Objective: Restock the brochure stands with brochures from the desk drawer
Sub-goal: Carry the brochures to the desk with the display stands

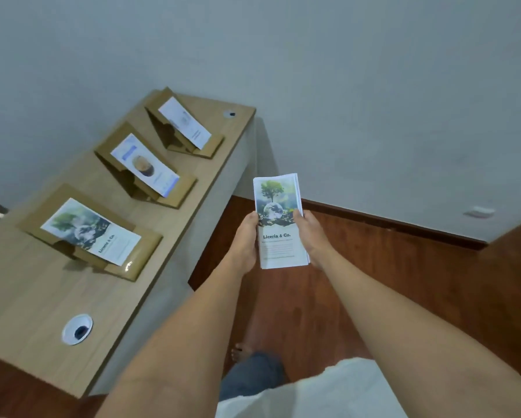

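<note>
A stack of "Liceria & Co." brochures (278, 221) with a tree-and-globe cover is held upright in front of me, to the right of the desk. My left hand (245, 239) grips its left edge and my right hand (312, 236) grips its right edge. On the wooden desk (42, 297) stand three brown cardboard brochure stands. The near stand (138, 254) holds a matching Liceria brochure (91, 230). The middle stand (177, 191) holds a blue-white brochure (146, 164). The far stand (211, 146) holds a white brochure (183, 122).
The desk has a white cable grommet (77, 329) near its front and a second grommet (230, 114) at the far corner. Grey walls enclose the corner. Reddish wood floor (404, 282) lies to the right of the desk, and my bare foot (244, 349) shows below.
</note>
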Tool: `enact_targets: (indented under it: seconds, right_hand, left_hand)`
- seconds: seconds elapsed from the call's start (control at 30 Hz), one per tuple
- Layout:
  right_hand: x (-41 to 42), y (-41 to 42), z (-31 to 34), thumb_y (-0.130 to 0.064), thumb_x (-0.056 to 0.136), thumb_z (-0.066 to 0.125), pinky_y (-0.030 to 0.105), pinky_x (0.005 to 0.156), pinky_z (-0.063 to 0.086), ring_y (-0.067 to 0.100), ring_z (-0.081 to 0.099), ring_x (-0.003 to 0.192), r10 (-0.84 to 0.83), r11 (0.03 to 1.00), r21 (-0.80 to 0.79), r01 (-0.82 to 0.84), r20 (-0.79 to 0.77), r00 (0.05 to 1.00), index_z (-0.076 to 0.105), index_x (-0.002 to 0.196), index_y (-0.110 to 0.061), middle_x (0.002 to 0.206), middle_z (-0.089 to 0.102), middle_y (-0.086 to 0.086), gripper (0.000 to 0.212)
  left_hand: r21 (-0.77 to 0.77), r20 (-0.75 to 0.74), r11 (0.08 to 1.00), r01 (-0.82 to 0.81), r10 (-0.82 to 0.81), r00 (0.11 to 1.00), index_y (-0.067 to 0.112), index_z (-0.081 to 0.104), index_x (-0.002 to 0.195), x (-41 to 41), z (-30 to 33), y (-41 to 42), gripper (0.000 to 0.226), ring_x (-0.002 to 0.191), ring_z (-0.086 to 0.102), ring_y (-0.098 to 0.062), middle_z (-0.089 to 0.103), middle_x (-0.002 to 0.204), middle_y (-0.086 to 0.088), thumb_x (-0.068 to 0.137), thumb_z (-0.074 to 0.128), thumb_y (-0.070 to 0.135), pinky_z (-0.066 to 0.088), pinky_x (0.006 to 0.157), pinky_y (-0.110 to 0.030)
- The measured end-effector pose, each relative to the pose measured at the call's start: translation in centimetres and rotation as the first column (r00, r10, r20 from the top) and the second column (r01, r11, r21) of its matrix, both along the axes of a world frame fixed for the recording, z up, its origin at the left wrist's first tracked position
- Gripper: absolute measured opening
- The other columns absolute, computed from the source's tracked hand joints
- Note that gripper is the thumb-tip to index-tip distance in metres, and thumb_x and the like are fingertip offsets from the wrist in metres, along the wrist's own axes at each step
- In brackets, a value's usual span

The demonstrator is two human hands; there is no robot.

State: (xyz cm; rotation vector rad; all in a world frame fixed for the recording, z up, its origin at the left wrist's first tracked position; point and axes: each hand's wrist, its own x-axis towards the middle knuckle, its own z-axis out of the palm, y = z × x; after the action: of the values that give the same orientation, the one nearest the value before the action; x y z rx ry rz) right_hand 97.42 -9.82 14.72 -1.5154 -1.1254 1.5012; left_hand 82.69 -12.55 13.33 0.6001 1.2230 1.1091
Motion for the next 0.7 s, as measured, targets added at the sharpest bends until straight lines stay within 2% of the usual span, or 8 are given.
enact_targets:
  seconds: [0.13,0.27,0.4,0.5,0.6,0.7]
  right_hand:
    - [-5.4,4.1,-0.5,-0.034,0.106,0.045,0.033,0.074,0.052,0.020,0.065,0.083,0.086,0.996,0.003,-0.086,-0.016,0.996,0.058,0.100,-0.014,0.099,0.069,0.006,0.025]
    - [-12.1,7.0,-0.7,-0.036,0.105,0.047,0.038,0.080,0.055,0.023,0.068,0.085,0.169,0.986,-0.003,-0.169,-0.040,0.985,0.059,0.094,-0.017,0.101,0.071,0.010,0.025]
    - [-18.6,9.2,-0.8,-0.038,0.103,0.049,0.048,0.090,0.056,0.030,0.072,0.094,0.323,0.946,-0.025,-0.323,-0.026,0.946,0.061,0.095,-0.020,0.102,0.074,0.011,0.024]
    - [-22.7,9.9,-0.5,-0.039,0.104,0.048,0.042,0.085,0.057,0.022,0.072,0.086,0.449,0.893,-0.024,-0.449,-0.015,0.893,0.064,0.103,-0.019,0.098,0.075,0.005,0.026]
    - [-26.0,10.4,-0.4,-0.040,0.104,0.047,0.039,0.082,0.058,0.020,0.074,0.087,0.552,0.833,-0.047,-0.551,0.000,0.834,0.063,0.114,-0.014,0.099,0.076,0.004,0.031]
    - [-28.2,10.7,-0.9,-0.041,0.102,0.050,0.046,0.088,0.059,0.023,0.075,0.093,0.620,0.784,-0.042,-0.620,-0.016,0.785,0.064,0.113,-0.021,0.103,0.077,0.004,0.027]
  left_hand:
    - [-0.018,0.035,0.994,-0.108,0.109,0.993,0.008,0.063,0.137,-5.0,-0.7,2.7,0.054,0.122,0.067,-0.038,0.072,0.130,-0.018,0.106,0.033,0.041,0.053,0.106,-0.054]
    - [-0.099,0.137,0.955,-0.278,0.290,0.947,0.006,0.062,0.138,-10.4,-0.7,5.0,0.056,0.123,0.066,-0.041,0.072,0.128,-0.021,0.110,0.032,0.043,0.057,0.096,-0.047]
    - [-0.173,0.219,0.882,-0.437,0.467,0.857,0.008,0.065,0.133,-15.8,-0.7,5.5,0.053,0.109,0.072,-0.037,0.076,0.119,-0.020,0.109,0.035,0.044,0.060,0.086,-0.044]
    - [-0.242,0.259,0.813,-0.529,0.580,0.773,0.010,0.068,0.131,-18.9,-0.6,4.8,0.055,0.105,0.073,-0.037,0.075,0.120,-0.022,0.108,0.037,0.049,0.061,0.080,-0.043]
    - [-0.289,0.273,0.742,-0.605,0.670,0.691,0.011,0.071,0.124,-20.9,-0.6,4.0,0.056,0.102,0.073,-0.038,0.075,0.118,-0.022,0.107,0.037,0.052,0.059,0.087,-0.047]
    - [-0.293,0.242,0.659,-0.693,0.752,0.613,0.016,0.066,0.136,-22.4,-1.0,3.6,0.056,0.116,0.070,-0.042,0.074,0.124,-0.022,0.102,0.046,0.055,0.051,0.104,-0.063]
